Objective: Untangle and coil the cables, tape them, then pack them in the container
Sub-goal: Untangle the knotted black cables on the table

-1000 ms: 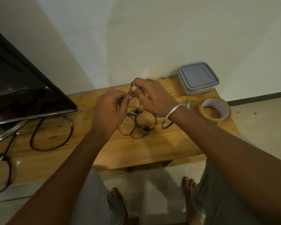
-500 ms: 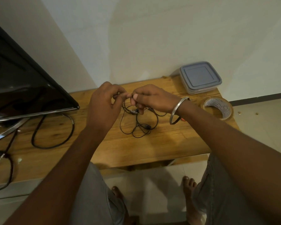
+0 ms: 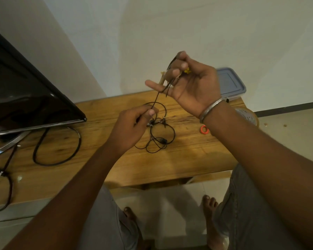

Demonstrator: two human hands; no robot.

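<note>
From the head camera, a thin black cable lies mostly as a loose tangle of loops on the wooden table, about mid-table, with one strand rising from it up to both hands. The left hand hovers just over the far edge of the tangle, thumb and forefinger pressed together on that strand. The right hand is raised higher and farther, palm turned toward the camera, its upper fingers curled and pinching the top of the cable while one finger sticks out straight to the left; a small yellow piece shows between the curled fingers, and a metal bangle circles the wrist. Behind that hand, at the far right of the table, sits a lidded grey container, with a roll of tape near it, partly hidden by the right forearm. A small red ring lies on the wood beside the wrist. At left, a dark screen stands on the table, with a thicker black cord looping below it.
</note>
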